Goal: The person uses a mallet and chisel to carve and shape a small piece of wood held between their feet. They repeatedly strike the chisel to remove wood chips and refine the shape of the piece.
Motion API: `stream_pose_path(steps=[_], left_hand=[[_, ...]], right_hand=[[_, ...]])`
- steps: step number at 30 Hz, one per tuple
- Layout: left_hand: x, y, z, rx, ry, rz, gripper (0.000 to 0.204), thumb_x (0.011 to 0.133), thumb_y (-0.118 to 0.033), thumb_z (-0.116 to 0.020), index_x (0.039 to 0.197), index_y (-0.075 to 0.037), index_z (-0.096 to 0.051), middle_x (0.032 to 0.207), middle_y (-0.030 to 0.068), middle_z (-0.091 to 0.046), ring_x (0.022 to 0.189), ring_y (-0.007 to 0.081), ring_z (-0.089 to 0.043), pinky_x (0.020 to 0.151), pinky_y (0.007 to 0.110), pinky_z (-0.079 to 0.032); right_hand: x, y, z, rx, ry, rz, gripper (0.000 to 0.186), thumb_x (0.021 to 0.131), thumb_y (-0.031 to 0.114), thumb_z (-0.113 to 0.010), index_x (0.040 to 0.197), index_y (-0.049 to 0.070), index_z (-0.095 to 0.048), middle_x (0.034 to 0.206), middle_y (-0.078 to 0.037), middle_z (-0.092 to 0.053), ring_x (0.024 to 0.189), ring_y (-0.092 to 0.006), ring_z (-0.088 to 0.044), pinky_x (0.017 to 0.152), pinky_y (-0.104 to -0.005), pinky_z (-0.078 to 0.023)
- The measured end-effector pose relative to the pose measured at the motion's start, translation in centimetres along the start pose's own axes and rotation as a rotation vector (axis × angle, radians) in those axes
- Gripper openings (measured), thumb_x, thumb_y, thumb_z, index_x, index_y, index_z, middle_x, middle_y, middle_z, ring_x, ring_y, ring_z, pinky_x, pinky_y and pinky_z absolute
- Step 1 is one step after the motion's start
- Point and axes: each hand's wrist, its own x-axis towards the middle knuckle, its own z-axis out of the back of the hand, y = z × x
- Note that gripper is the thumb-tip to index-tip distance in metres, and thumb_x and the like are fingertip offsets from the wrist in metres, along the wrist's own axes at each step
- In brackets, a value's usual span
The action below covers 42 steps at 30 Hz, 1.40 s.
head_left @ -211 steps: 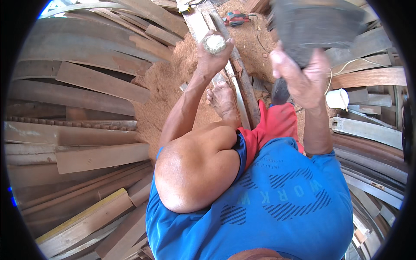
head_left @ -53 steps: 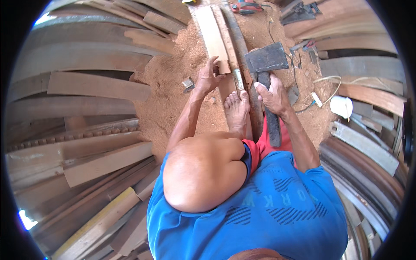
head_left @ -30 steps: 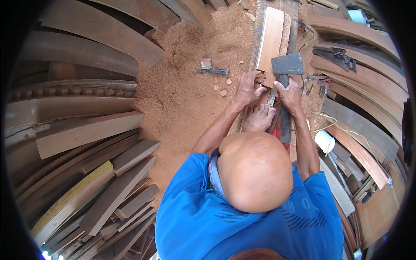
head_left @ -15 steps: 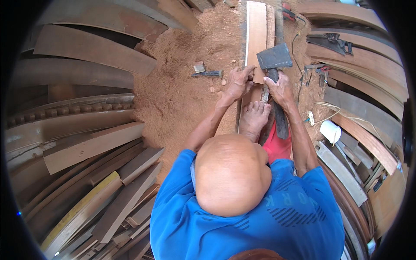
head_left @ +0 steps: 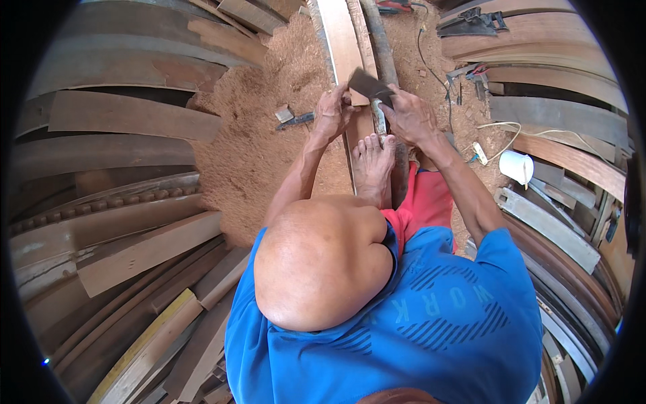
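Observation:
A hatchet with a broad, dark metal head (head_left: 370, 86) is in my right hand (head_left: 412, 118), gripped close below the head. Its handle is hidden behind the hand and forearm. My left hand (head_left: 332, 113) has its fingers curled at the near end of a pale wooden board (head_left: 340, 40). The hatchet head lies across that end, close to the left fingers; whether it touches the wood I cannot tell. My bare foot (head_left: 372, 161) presses on a reddish timber (head_left: 362, 122) just below both hands.
Sawdust covers the floor (head_left: 249, 148). A dark tool (head_left: 296, 120) and a small wood block (head_left: 284, 113) lie to the left. Stacked planks (head_left: 134, 121) line both sides. At right are a handsaw (head_left: 471, 23), a white cup (head_left: 517, 167), a pale cord (head_left: 501, 126) and pliers (head_left: 478, 70).
The hatchet has turned: its head now lies tilted and edge-on over the board's end, and the handle no longer shows. The whole view has shifted, with my head leaning left.

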Motion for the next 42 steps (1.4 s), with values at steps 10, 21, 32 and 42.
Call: stream_pose_path(steps=[10, 21, 32, 42], left_hand=[[1.0, -1.7, 1.1, -0.099, 0.095, 0.082, 0.059, 0.075, 0.002, -0.080, 0.129, -0.007, -0.058, 0.083, 0.0127, -0.070, 0.077, 0.0328, -0.069, 0.072, 0.042, -0.054], [0.4, 1.4, 2.2, -0.180, 0.202, 0.076, 0.069, 0.083, -0.003, -0.076, 0.144, -0.005, -0.045, 0.105, 0.0108, -0.073, 0.089, 0.0221, -0.070, 0.084, 0.039, -0.057], [0.5, -0.5, 2.2, -0.076, 0.207, 0.050, 0.080, 0.080, -0.009, -0.079, 0.150, -0.006, -0.039, 0.116, 0.0161, -0.069, 0.100, 0.0299, -0.066, 0.088, 0.044, -0.055], [1.4, 0.3, 2.0, 0.084, 0.161, 0.026, 0.071, 0.075, -0.018, -0.088, 0.136, -0.004, -0.055, 0.119, 0.0196, -0.065, 0.102, 0.0364, -0.063, 0.090, 0.045, -0.053]], right_hand=[[-0.4, 0.7, -0.4, 0.076, -0.218, 0.170, 0.029, 0.094, 0.025, -0.067, 0.112, 0.005, -0.055, 0.092, -0.019, -0.070, 0.083, -0.0417, -0.070, 0.071, -0.0505, -0.057], [0.1, 0.4, 2.9, 0.182, -0.027, -0.122, 0.039, 0.096, 0.027, -0.064, 0.122, 0.000, -0.056, 0.089, -0.023, -0.070, 0.078, -0.0336, -0.071, 0.074, -0.0444, -0.056], [-2.1, -1.2, -2.0, 0.942, 0.150, -0.566, 0.025, 0.099, 0.027, -0.066, 0.101, 0.004, -0.057, 0.077, -0.002, -0.062, 0.058, -0.0094, -0.060, 0.052, -0.0261, -0.050], [-2.3, 0.3, -0.7, 0.930, 0.137, -0.441, 0.024, 0.099, 0.023, -0.065, 0.101, 0.000, -0.058, 0.077, -0.004, -0.060, 0.059, -0.0106, -0.058, 0.055, -0.0275, -0.052]])
